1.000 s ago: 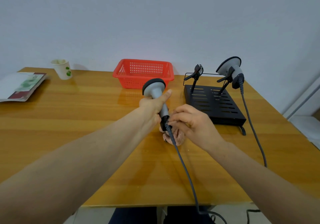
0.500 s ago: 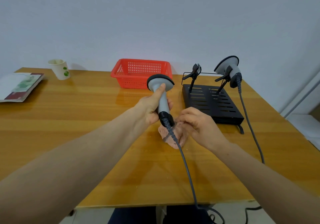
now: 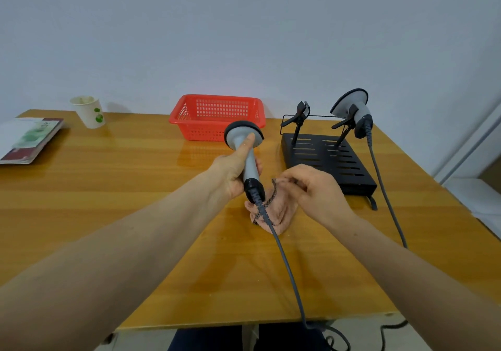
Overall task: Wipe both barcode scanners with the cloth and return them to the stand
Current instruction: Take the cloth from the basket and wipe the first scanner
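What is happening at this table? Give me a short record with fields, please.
Left hand: grips the grey barcode scanner by its handle
Right hand: pinches the cloth beside the scanner's cable end
Second scanner: clipped on stand, right side
Left clip: empty
Behind: red basket, paper cup

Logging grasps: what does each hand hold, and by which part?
The left hand grips the scanner by its grey handle, thumb toward the head. The right hand pinches the cloth by its upper edge.
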`<state>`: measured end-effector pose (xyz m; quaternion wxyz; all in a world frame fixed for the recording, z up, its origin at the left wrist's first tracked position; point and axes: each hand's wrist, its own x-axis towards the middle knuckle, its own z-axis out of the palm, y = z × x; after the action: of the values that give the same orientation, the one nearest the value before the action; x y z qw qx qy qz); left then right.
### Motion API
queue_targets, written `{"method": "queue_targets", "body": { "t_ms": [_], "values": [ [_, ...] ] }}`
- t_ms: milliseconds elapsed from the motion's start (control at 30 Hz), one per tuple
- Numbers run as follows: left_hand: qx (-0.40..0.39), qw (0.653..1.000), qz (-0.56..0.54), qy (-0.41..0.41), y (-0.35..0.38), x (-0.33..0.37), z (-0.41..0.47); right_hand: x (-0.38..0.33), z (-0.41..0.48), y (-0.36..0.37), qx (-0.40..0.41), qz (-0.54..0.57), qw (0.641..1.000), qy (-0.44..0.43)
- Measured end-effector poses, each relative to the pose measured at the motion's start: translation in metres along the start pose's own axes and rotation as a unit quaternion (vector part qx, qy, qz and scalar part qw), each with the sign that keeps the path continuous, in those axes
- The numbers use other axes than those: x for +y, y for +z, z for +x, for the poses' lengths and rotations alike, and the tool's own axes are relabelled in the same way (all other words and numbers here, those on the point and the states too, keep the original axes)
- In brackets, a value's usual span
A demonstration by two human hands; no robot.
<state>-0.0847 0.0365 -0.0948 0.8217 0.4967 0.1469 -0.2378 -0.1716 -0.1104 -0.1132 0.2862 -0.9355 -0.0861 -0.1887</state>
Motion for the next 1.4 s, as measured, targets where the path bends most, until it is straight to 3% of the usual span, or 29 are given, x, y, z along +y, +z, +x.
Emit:
{"method": "queue_targets", "body": {
  "t_ms": [167,267,400,533,600,767,900,1033,1233,1400],
  "values": [
    [0.032,0.997,0.070,0.014,0.016,0.001,-0.005,-0.026,0.011,-0.001,-0.053,0.168,0.968,0.178],
    [0.003,0.999,-0.015,-0.043,0.021,0.005,-0.011,-0.033,0.015,0.004,-0.087,0.139,0.964,0.209],
    [-0.039,0.997,-0.057,-0.033,0.016,0.008,-0.016,-0.031,0.015,0.006,-0.025,0.212,0.947,0.240],
    [-0.069,0.996,-0.056,-0.020,0.007,0.006,-0.016,-0.015,0.013,0.006,-0.006,0.376,0.874,0.307],
    [-0.090,0.996,-0.003,-0.024,0.000,0.003,-0.015,-0.008,0.009,0.006,-0.020,0.432,0.844,0.317],
    [-0.155,0.984,0.090,-0.022,-0.003,-0.009,-0.017,-0.005,0.003,0.006,-0.047,0.505,0.803,0.312],
    [-0.147,0.985,0.091,0.010,-0.006,-0.008,-0.014,-0.002,0.005,-0.002,-0.055,0.480,0.821,0.305],
    [-0.131,0.987,0.092,0.001,-0.009,-0.005,-0.016,0.007,0.011,-0.018,0.025,0.412,0.862,0.296],
    [-0.139,0.986,0.097,-0.002,-0.005,-0.010,-0.018,-0.009,0.035,-0.027,0.111,0.274,0.942,0.160],
    [-0.153,0.981,0.117,0.010,-0.001,-0.015,-0.020,-0.021,0.054,-0.020,0.151,0.194,0.965,0.087]
  ]
}}
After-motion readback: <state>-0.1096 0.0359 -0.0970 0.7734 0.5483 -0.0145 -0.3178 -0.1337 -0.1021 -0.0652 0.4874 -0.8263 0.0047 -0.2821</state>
